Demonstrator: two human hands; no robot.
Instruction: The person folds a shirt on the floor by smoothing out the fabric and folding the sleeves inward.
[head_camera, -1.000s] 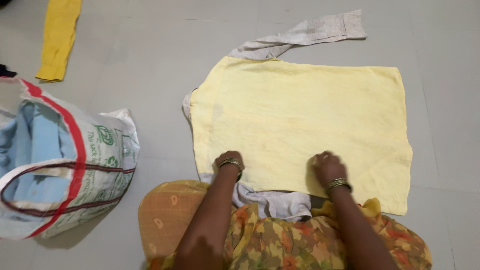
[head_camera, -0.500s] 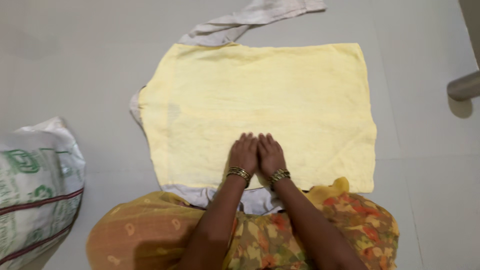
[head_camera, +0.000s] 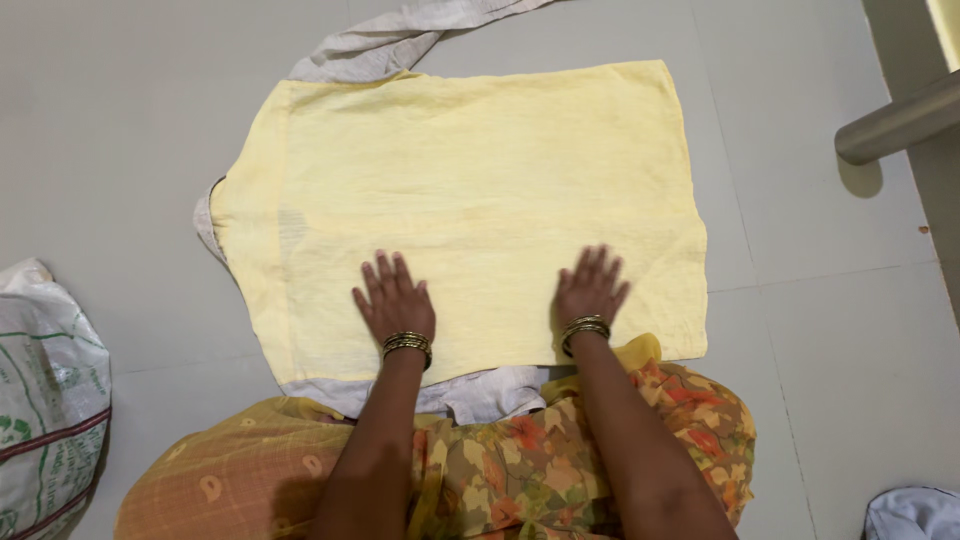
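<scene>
Fingers (head_camera: 385, 272) of both hands lie spread flat on the yellow garment (head_camera: 470, 190), which covers a grey shirt (head_camera: 400, 45) on the floor (head_camera: 120, 150). I judge I'm smoothing; next needs an even outward sweep.

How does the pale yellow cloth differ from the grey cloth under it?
The pale yellow cloth lies flat and smooth, almost all in view; the grey cloth is mostly covered, showing only at the edges. The yellow one is a plain rectangle; the grey one trails a long crumpled strip at the top. The left hand and right hand press the yellow one only. Both lie on the tiled floor.
</scene>
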